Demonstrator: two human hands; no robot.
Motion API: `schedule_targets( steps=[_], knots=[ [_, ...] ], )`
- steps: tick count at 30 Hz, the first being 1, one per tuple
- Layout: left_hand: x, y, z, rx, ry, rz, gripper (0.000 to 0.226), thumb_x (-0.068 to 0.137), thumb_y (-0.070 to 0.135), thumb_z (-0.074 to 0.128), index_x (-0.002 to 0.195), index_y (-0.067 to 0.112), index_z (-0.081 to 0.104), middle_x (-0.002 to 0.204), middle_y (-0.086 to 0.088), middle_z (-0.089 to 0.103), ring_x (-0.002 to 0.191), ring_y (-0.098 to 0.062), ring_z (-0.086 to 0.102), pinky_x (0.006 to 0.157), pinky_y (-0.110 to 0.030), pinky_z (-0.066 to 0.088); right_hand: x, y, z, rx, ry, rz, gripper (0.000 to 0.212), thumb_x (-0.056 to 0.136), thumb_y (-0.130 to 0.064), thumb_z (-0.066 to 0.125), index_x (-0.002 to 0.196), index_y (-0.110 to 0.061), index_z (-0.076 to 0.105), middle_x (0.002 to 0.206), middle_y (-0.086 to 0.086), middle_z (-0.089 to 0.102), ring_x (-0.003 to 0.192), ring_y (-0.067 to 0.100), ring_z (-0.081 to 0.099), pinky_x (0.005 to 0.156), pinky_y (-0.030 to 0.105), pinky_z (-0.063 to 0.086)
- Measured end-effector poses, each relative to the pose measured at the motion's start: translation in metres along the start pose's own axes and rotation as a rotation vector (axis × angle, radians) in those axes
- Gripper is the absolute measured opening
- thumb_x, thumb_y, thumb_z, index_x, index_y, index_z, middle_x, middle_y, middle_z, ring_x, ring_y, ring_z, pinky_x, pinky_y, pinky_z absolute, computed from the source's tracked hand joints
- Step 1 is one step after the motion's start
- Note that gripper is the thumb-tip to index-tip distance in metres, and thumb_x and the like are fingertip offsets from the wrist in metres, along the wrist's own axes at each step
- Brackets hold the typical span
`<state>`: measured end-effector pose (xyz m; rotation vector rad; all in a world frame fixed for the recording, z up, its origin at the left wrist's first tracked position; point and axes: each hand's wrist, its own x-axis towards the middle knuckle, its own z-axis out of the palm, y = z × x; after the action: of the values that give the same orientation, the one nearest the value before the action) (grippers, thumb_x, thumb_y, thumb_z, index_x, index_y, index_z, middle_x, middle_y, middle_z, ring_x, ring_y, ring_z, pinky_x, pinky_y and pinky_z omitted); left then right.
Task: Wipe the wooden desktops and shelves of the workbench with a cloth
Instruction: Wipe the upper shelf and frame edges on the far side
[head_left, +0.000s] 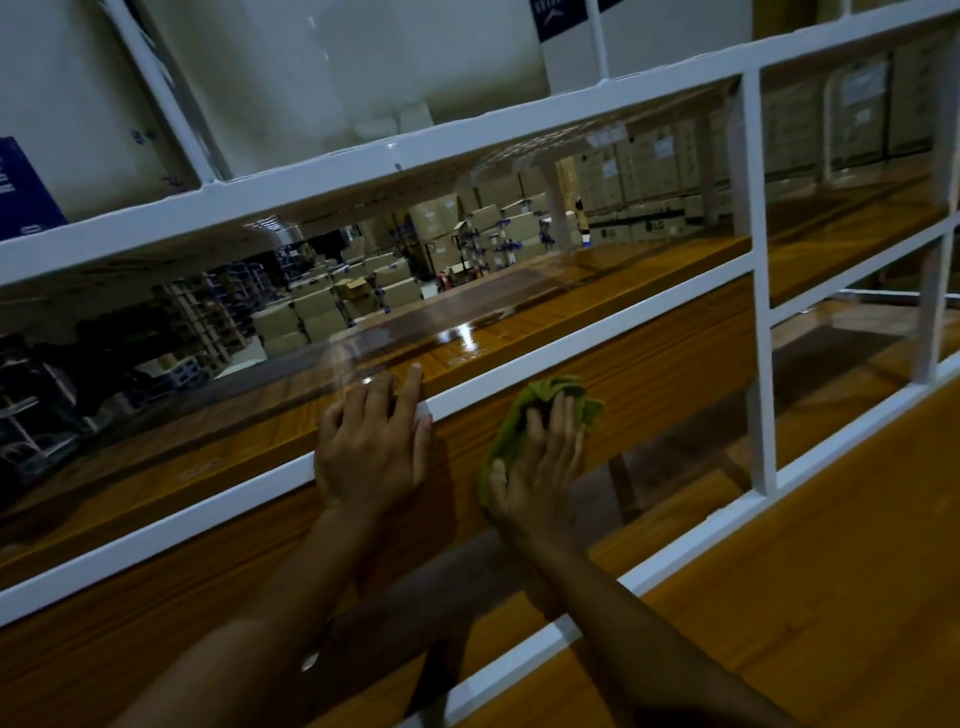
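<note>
A workbench with white metal rails and glossy wooden shelves fills the view. My left hand (371, 441) rests flat on the white front rail (571, 343) of the middle wooden shelf (519, 306), fingers straight and reaching onto the wood. Just to its right, my right hand (540, 467) presses a crumpled green cloth (550, 395) against the wooden board (665, 358) below that rail, fingers spread over it. Part of the cloth is hidden under the palm. The wooden desktop (810, 597) lies at the lower right.
A white upright post (761, 291) divides the shelves on the right. A transparent panel behind the shelf shows stacked cardboard boxes (431, 218) in a warehouse. A dark blue box (21, 192) stands on the upper shelf at the far left.
</note>
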<state>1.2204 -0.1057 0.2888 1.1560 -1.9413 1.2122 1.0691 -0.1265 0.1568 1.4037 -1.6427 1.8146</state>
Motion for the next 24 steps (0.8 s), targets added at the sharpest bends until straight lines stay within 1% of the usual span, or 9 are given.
schedule_targets(
  steps=[3, 6, 8, 12, 15, 17, 19, 22, 24],
  knots=[
    [-0.001, 0.002, -0.001, -0.025, -0.014, -0.022, 0.052, 0.099, 0.043, 0.034, 0.139, 0.014, 0.051, 0.126, -0.017, 0.06, 0.114, -0.033, 0.053, 0.085, -0.042, 0.037, 0.002, -0.028, 0.008, -0.074, -0.059, -0.203, 0.078, 0.095, -0.059, 0.039, 0.156, -0.015, 0.016, 0.165, 0.017, 0.009, 0.154, 0.037, 0.007, 0.121, 0.061, 0.007],
    [-0.001, 0.002, -0.002, -0.031, 0.005, -0.014, 0.05, 0.099, 0.042, 0.036, 0.136, 0.014, 0.053, 0.124, -0.016, 0.061, 0.113, -0.032, 0.052, 0.084, -0.041, 0.036, -0.012, -0.006, 0.012, -0.059, -0.071, -0.442, 0.073, 0.098, -0.057, 0.036, 0.159, -0.026, 0.01, 0.168, 0.008, 0.003, 0.154, 0.032, 0.01, 0.12, 0.061, 0.009],
    [-0.001, 0.001, -0.001, -0.021, 0.016, -0.004, 0.049, 0.099, 0.042, 0.035, 0.133, 0.013, 0.055, 0.123, -0.017, 0.061, 0.111, -0.032, 0.052, 0.082, -0.04, 0.036, -0.011, 0.015, 0.011, -0.057, -0.033, -0.369, 0.071, 0.099, -0.056, 0.035, 0.16, -0.031, 0.006, 0.169, 0.004, 0.002, 0.154, 0.03, 0.013, 0.12, 0.06, 0.012],
    [-0.001, 0.001, 0.001, -0.012, 0.024, -0.014, 0.049, 0.099, 0.043, 0.035, 0.132, 0.013, 0.056, 0.122, -0.016, 0.062, 0.109, -0.032, 0.055, 0.083, -0.04, 0.037, 0.027, 0.014, 0.003, -0.049, 0.108, 0.09, 0.063, 0.104, -0.054, 0.021, 0.16, -0.029, 0.008, 0.167, 0.009, 0.011, 0.154, 0.03, 0.011, 0.119, 0.061, 0.017],
    [-0.001, 0.002, 0.001, -0.034, 0.014, -0.029, 0.049, 0.1, 0.043, 0.033, 0.131, 0.013, 0.056, 0.122, -0.016, 0.063, 0.108, -0.032, 0.057, 0.083, -0.04, 0.037, 0.062, -0.003, -0.006, -0.075, 0.098, 0.133, 0.061, 0.105, -0.049, 0.018, 0.159, -0.018, 0.016, 0.166, 0.015, 0.014, 0.154, 0.033, 0.011, 0.118, 0.062, 0.018],
    [-0.001, 0.003, 0.002, -0.046, 0.029, -0.031, 0.049, 0.1, 0.043, 0.033, 0.13, 0.012, 0.057, 0.122, -0.016, 0.063, 0.108, -0.031, 0.057, 0.083, -0.039, 0.037, 0.076, -0.015, -0.011, -0.124, 0.043, -0.043, 0.061, 0.105, -0.047, 0.019, 0.159, -0.019, 0.019, 0.166, 0.015, 0.013, 0.154, 0.034, 0.009, 0.121, 0.06, 0.011],
    [-0.002, 0.004, 0.002, -0.057, 0.044, -0.042, 0.047, 0.1, 0.041, 0.036, 0.129, 0.012, 0.058, 0.123, -0.015, 0.063, 0.109, -0.03, 0.057, 0.083, -0.04, 0.037, 0.084, -0.027, -0.014, -0.128, -0.028, -0.347, 0.059, 0.104, -0.048, 0.024, 0.157, -0.022, 0.028, 0.165, 0.012, 0.02, 0.153, 0.033, 0.015, 0.121, 0.06, 0.009],
    [-0.002, 0.004, 0.001, -0.072, 0.067, -0.04, 0.046, 0.098, 0.04, 0.039, 0.128, 0.011, 0.059, 0.124, -0.015, 0.063, 0.11, -0.029, 0.055, 0.082, -0.04, 0.037, 0.095, -0.025, -0.018, -0.113, -0.101, -0.746, 0.057, 0.102, -0.05, 0.031, 0.15, -0.022, 0.046, 0.155, 0.011, 0.043, 0.145, 0.031, 0.036, 0.117, 0.058, 0.022],
    [-0.001, 0.004, 0.001, -0.087, 0.065, -0.044, 0.046, 0.098, 0.039, 0.038, 0.126, 0.011, 0.061, 0.122, -0.015, 0.064, 0.109, -0.029, 0.056, 0.082, -0.04, 0.037, 0.112, -0.008, -0.023, -0.147, -0.131, -0.857, 0.056, 0.102, -0.049, 0.032, 0.146, -0.021, 0.052, 0.146, 0.011, 0.054, 0.135, 0.03, 0.047, 0.111, 0.05, 0.03]
  ],
)
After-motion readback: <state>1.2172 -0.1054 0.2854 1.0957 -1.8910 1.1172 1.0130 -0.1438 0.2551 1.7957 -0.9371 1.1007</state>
